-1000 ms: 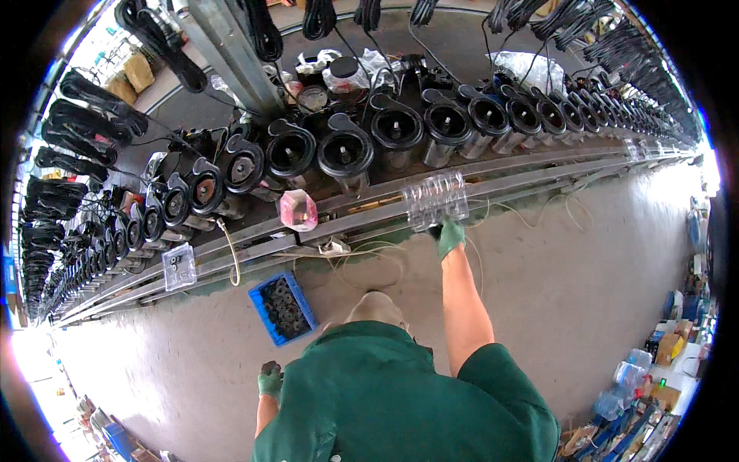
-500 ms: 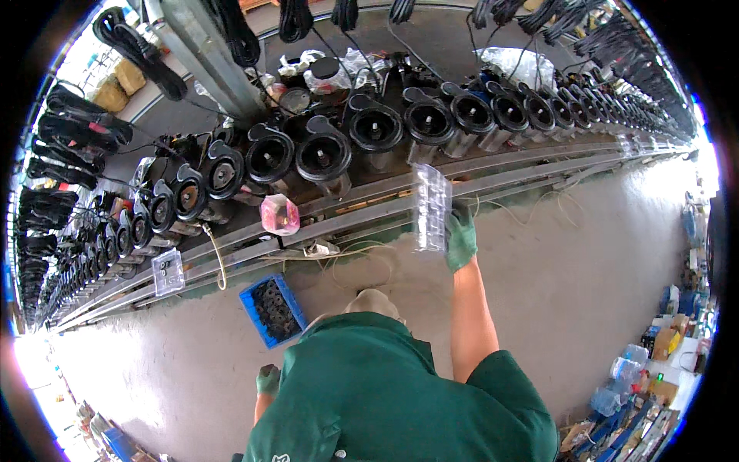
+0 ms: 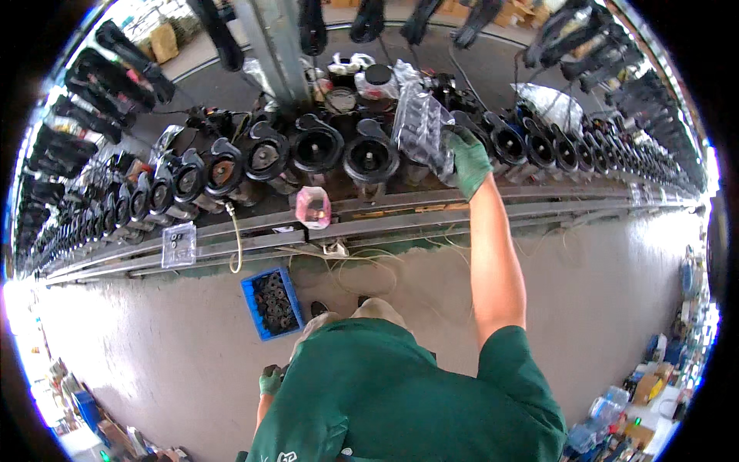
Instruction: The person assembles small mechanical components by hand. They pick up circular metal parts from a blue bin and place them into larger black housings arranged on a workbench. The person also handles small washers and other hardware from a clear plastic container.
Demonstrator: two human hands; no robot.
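Note:
My right hand (image 3: 468, 162), in a green glove, grips the right edge of a clear plastic compartment tray (image 3: 419, 119). The tray is raised over the row of round black-rimmed metal housings and hides part of some of them. Left of the tray is one open housing (image 3: 371, 160) with a small metal shaft at its centre. Low at my left side hangs my left hand (image 3: 269, 382), also gloved in green. Its fingers look curled around something dark, too small to make out.
A pink-and-clear container (image 3: 313, 208) and a clear box with small dark rings (image 3: 179, 245) sit along the metal rails (image 3: 400, 219). On the floor stands a blue crate (image 3: 250, 304) of dark parts. Black cable bundles (image 3: 312, 27) hang overhead, beside a grey post (image 3: 277, 54).
My right hand has lifted the clear tray from beside the rails up over the housings. The whole view has shifted, and my left hand stays low at my side.

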